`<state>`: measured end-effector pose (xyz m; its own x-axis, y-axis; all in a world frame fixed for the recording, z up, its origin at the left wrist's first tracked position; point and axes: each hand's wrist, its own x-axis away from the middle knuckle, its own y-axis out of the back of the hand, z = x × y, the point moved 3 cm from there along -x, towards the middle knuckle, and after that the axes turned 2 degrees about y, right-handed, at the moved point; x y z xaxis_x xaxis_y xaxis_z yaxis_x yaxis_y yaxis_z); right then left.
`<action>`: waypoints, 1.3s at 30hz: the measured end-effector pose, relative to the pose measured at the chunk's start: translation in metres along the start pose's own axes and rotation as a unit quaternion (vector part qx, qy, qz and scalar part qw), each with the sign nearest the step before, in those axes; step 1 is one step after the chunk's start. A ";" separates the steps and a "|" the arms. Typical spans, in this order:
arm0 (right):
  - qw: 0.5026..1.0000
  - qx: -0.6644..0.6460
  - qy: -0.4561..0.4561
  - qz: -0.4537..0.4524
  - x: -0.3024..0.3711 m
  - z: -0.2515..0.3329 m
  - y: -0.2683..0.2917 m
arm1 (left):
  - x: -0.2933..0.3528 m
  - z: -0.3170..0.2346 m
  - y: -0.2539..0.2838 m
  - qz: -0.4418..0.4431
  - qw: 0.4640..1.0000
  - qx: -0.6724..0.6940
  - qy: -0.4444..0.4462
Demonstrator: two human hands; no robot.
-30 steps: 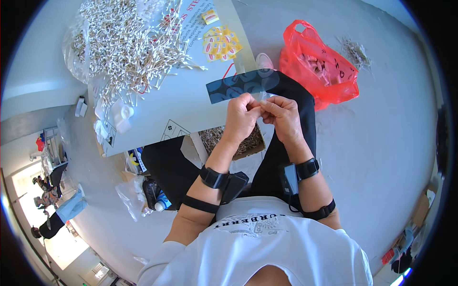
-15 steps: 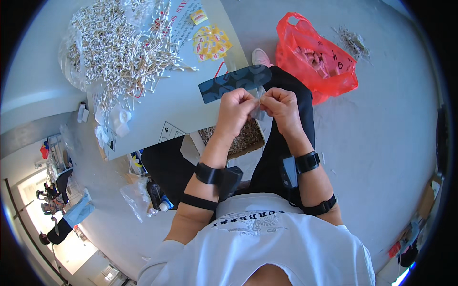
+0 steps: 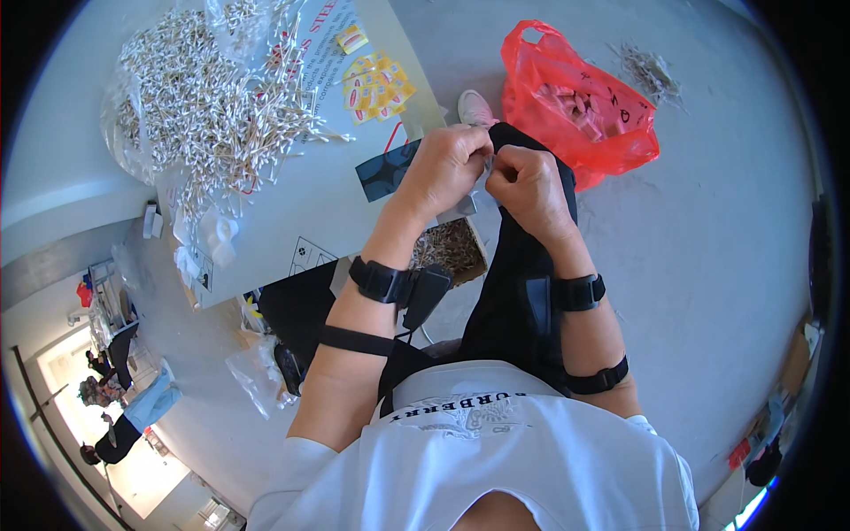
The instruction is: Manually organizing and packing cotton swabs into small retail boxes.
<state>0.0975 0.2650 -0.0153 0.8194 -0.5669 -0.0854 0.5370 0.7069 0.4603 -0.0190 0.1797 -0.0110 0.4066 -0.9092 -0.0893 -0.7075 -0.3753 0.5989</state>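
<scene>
My left hand (image 3: 450, 168) and my right hand (image 3: 531, 190) are close together above the table's near right corner, fingertips pinched. Between them shows a bit of thin clear plastic (image 3: 489, 163), perhaps a small bag; the fingers hide most of it. Under my left hand, a dark blue see-through strip (image 3: 379, 178) with rounded shapes lies on the table, partly covered. Below the hands an open cardboard box (image 3: 479, 262) holds many thin sticks that look like cotton swabs (image 3: 450, 246).
A heap of cotton swabs (image 3: 212, 106) covers the table's (image 3: 266, 252) far left, partly in clear plastic. Several yellow packets (image 3: 376, 87) lie right of it. A red plastic bag (image 3: 633, 155) with pink pieces stands on the floor, near scattered sticks (image 3: 651, 73). People (image 3: 115, 434) are at far left.
Both hands have risen away from my body, still pinched together. My left hand now covers more of the blue strip, and the clear plastic between the fingers shows less.
</scene>
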 end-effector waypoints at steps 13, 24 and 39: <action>0.950 -0.179 -0.167 -0.191 0.000 -0.038 0.007 | -0.040 0.041 -0.008 -0.093 0.992 0.073 0.044; 0.637 -0.618 -0.402 -0.227 -0.015 -0.077 -0.054 | -0.060 0.071 -0.036 -0.144 0.975 0.116 0.122; 0.691 -0.532 -0.387 -0.299 -0.007 -0.076 -0.064 | -0.050 0.063 -0.024 -0.133 0.979 -0.144 -0.058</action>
<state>0.0730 0.2559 -0.1115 0.2541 -0.6576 0.7092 0.9147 -0.0748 -0.3971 -0.0596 0.2230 -0.0711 0.4741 -0.8064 -0.3534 -0.3854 -0.5510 0.7402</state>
